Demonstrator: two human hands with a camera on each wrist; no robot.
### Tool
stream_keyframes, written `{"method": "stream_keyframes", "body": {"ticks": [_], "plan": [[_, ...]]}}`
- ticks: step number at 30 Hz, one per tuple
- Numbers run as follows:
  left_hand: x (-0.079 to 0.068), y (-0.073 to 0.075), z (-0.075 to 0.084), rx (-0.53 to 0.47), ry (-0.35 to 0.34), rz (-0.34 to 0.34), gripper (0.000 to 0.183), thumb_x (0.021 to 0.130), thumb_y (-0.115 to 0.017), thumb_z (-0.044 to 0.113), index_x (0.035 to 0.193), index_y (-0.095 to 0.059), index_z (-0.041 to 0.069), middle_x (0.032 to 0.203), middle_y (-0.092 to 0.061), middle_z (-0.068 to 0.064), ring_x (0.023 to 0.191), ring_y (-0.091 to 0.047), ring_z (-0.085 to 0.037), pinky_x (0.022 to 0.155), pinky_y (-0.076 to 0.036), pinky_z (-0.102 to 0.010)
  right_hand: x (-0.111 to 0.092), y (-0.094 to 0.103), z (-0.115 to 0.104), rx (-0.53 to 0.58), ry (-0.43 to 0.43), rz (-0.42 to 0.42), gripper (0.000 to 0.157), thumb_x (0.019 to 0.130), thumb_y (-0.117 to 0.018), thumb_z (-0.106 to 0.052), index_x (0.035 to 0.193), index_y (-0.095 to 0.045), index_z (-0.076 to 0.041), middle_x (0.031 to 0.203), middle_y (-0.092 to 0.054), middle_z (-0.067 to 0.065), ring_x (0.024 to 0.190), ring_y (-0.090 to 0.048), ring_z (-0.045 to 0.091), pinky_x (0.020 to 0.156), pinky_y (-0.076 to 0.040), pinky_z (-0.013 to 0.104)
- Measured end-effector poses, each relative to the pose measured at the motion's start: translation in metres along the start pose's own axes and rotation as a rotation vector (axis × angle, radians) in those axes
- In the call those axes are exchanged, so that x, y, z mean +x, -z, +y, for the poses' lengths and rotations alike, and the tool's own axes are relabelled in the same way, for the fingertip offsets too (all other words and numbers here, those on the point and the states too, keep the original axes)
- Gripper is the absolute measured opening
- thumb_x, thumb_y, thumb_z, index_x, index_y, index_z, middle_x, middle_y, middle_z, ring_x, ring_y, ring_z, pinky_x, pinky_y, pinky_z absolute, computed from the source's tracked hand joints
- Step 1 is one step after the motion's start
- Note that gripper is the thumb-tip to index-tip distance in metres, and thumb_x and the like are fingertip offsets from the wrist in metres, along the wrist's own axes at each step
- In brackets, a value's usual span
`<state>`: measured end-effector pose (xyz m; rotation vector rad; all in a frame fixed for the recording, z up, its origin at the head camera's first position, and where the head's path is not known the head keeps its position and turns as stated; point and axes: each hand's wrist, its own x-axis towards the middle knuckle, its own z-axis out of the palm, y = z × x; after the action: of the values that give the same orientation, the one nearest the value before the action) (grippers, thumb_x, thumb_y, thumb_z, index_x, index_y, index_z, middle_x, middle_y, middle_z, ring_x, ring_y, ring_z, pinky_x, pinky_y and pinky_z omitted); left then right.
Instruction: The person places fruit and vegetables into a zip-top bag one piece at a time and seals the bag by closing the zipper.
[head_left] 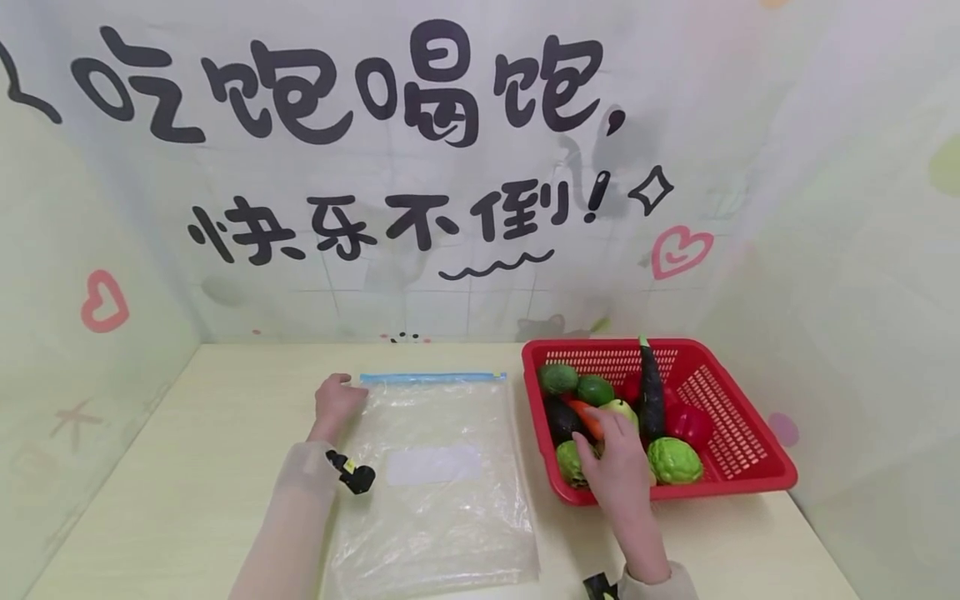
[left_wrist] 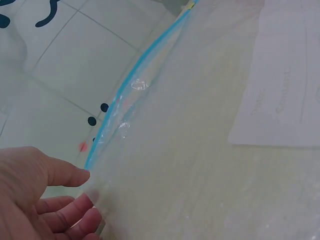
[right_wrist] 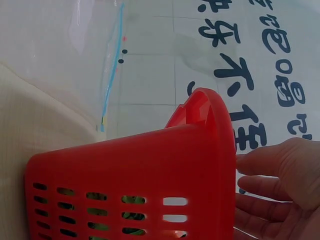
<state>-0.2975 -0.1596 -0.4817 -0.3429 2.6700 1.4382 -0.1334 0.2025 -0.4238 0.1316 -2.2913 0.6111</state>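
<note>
A clear zip bag (head_left: 450, 525) with a blue zip strip (head_left: 431, 378) and a white label (head_left: 433, 465) lies flat on the table. At the bag's upper left corner is my left hand (head_left: 339, 407); in the left wrist view its thumb (left_wrist: 70, 172) and fingers meet the bag's edge beside the zip end. My right hand (head_left: 621, 462) reaches over the red basket (head_left: 780, 475), fingers loosely bent above an orange carrot-like piece (head_left: 583, 417) and a pale green pear-like one (head_left: 621, 407). In the right wrist view, the basket's rim hides part of its fingers (right_wrist: 265, 207).
The basket also holds a long dark eggplant-like piece (head_left: 651, 396), a red round piece (head_left: 690, 425), a leafy green ball (head_left: 675, 461), dark green oval pieces (head_left: 558, 379) and others. Printed cloth walls (head_left: 450, 308) enclose the table (head_left: 187, 467) at the back and sides.
</note>
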Motion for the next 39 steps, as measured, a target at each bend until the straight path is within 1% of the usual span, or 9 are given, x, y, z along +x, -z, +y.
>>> {"method": "stream_keyframes", "body": {"ticks": [3,6,13,17,21,26,29,34,39], "plan": [[0.001,0.0,-0.002,-0.016,-0.01,0.018,0.043,0.091,-0.053,0.014,0.124,-0.049,-0.013,0.126,-0.049,-0.031,0.116,-0.045,-0.044,0.098,-0.039,-0.05,0.0,-0.001,-0.002,0.007,-0.004,-0.007,0.036,0.067,-0.081,-0.001,0.099,-0.065,0.002,0.093,-0.062,0.015,0.086,-0.058,0.03,0.061,-0.054,0.04],[0.001,-0.002,-0.003,-0.06,-0.06,0.022,0.036,0.094,-0.052,0.017,0.117,-0.056,-0.01,0.116,-0.056,-0.028,0.106,-0.052,-0.039,0.091,-0.044,-0.047,0.001,-0.002,-0.007,0.039,-0.009,-0.013,0.034,0.067,-0.081,-0.001,0.098,-0.065,0.002,0.092,-0.064,0.014,0.085,-0.059,0.029,0.065,-0.054,0.041],[-0.006,0.0,0.009,-0.263,-0.219,0.055,0.028,0.097,-0.051,0.021,0.112,-0.057,-0.002,0.107,-0.064,-0.02,0.078,-0.064,-0.008,0.077,-0.053,-0.024,0.007,-0.008,-0.029,0.178,-0.041,-0.058,0.028,0.071,-0.08,-0.004,0.095,-0.068,0.0,0.089,-0.067,0.01,0.079,-0.061,0.022,0.069,-0.054,0.038],[-0.02,0.011,0.032,-0.384,-0.352,0.138,0.026,0.097,-0.05,0.019,0.111,-0.057,-0.002,0.106,-0.064,-0.021,0.076,-0.062,0.001,0.073,-0.053,-0.018,0.015,-0.013,-0.046,0.282,-0.057,-0.086,0.023,0.074,-0.078,-0.005,0.094,-0.068,-0.001,0.088,-0.067,0.009,0.076,-0.06,0.018,0.067,-0.055,0.035],[-0.039,0.029,0.062,-0.46,-0.526,0.266,0.021,0.096,-0.052,0.012,0.104,-0.058,-0.006,0.098,-0.066,-0.019,0.076,-0.061,-0.001,0.069,-0.052,-0.016,0.024,-0.019,-0.063,0.387,-0.025,-0.081,0.019,0.076,-0.076,-0.005,0.092,-0.068,0.0,0.085,-0.068,0.01,0.072,-0.061,0.018,0.065,-0.056,0.033],[-0.064,0.052,0.101,-0.554,-0.72,0.396,0.014,0.092,-0.055,0.001,0.096,-0.059,-0.012,0.085,-0.064,0.002,0.073,-0.059,-0.004,0.066,-0.051,-0.015,0.038,-0.023,-0.086,0.493,-0.069,-0.106,0.014,0.081,-0.073,-0.013,0.092,-0.069,-0.005,0.086,-0.069,0.006,0.074,-0.064,0.016,0.065,-0.056,0.031],[-0.077,0.064,0.12,-0.672,-0.78,0.45,0.007,0.089,-0.056,-0.003,0.089,-0.061,-0.007,0.081,-0.063,0.007,0.071,-0.059,-0.006,0.065,-0.051,-0.015,0.048,-0.025,-0.099,0.573,-0.122,-0.135,0.016,0.083,-0.071,-0.016,0.095,-0.069,-0.005,0.087,-0.07,0.005,0.075,-0.065,0.016,0.066,-0.056,0.031],[-0.093,0.08,0.143,-0.906,-0.832,0.514,0.015,0.087,-0.058,-0.005,0.082,-0.064,0.008,0.078,-0.065,-0.002,0.069,-0.059,-0.013,0.063,-0.051,-0.018,0.064,-0.029,-0.117,0.686,-0.208,-0.176,0.021,0.084,-0.07,-0.016,0.101,-0.068,-0.004,0.092,-0.07,0.007,0.082,-0.064,0.019,0.071,-0.056,0.036],[-0.106,0.089,0.16,-1.027,-0.951,0.611,0.009,0.085,-0.057,-0.007,0.081,-0.062,-0.001,0.075,-0.064,-0.007,0.066,-0.059,-0.016,0.061,-0.05,-0.02,0.078,-0.03,-0.131,0.78,-0.286,-0.207,0.026,0.087,-0.067,-0.019,0.109,-0.066,-0.005,0.099,-0.068,0.007,0.089,-0.062,0.019,0.076,-0.054,0.034]]}}
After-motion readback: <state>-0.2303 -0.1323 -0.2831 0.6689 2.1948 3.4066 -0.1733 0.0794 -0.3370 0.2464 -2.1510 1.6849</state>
